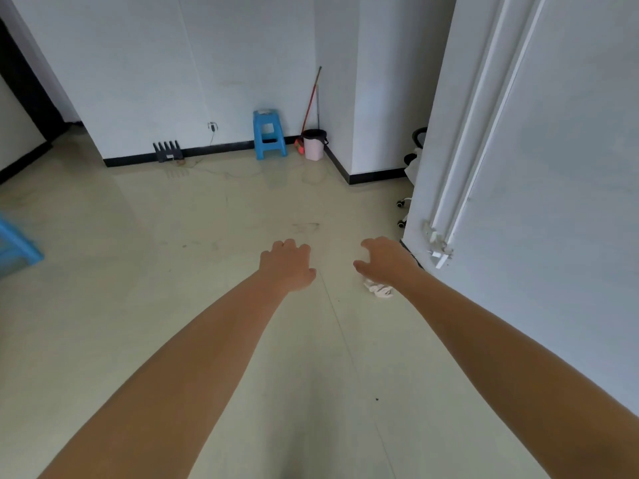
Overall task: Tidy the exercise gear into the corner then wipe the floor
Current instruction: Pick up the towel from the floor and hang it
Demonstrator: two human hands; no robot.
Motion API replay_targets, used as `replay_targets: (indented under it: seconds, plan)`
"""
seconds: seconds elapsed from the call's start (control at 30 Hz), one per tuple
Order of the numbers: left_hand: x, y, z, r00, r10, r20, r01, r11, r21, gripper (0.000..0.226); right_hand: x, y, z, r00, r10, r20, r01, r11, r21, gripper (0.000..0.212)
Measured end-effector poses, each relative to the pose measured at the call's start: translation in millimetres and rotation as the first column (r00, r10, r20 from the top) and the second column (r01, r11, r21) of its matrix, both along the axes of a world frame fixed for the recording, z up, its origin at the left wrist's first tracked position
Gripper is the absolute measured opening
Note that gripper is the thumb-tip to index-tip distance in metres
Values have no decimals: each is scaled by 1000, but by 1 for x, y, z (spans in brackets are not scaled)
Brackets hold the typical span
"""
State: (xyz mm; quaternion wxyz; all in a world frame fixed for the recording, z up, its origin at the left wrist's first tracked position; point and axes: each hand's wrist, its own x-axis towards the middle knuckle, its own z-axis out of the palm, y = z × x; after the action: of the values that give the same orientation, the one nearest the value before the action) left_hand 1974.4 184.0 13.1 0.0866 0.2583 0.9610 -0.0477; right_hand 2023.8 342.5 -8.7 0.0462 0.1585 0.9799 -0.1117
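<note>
Over the glossy cream floor [138, 305], the left hand [288, 266] is loosely curled and empty, the right hand [383, 261] spread wide, empty, above a crumpled white rag [379, 289] lying beside the smooth white door [553, 167].

— Where's the stool [268, 134]?
— Against the far wall. Right of it, in the corner, the bin [314, 144] with a broom [310, 102] behind.
— And left?
— The rack [167, 151]. Well before the stool, a rag [378, 289] on the floor [138, 271].
</note>
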Motion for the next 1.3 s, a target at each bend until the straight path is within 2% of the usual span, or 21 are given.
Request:
replay_targets:
  seconds: [0.3, 0.57, 0.73, 0.93, 1.17, 1.3]
  plan:
    - [-247, 88, -35, 980, -192, 56, 196, 978, -67, 49, -219, 89, -41, 984, -172, 56, 174, 984, -42, 49]
    - [-402, 209, -90, 923, -333, 194, 367, 913, -179, 46, -322, 199, -103, 897, -397, 194, 424, 896, -131, 45]
    - [-477, 312, -129, 871, -425, 247, 478, 850, -222, 47, -368, 289, -153, 812, -510, 282, 560, 817, -135, 48]
    - [-561, 439, -166, 786, -515, 343, 606, 751, -262, 42, -441, 378, -201, 725, -553, 411, 657, 734, -172, 47]
    - [-640, 528, -219, 688, -561, 461, 710, 652, -266, 39, -518, 433, -250, 661, -526, 535, 706, 677, -207, 43]
    - [-686, 577, -257, 618, -600, 508, 774, 578, -259, 38, -555, 467, -285, 590, -557, 584, 770, 605, -202, 42]
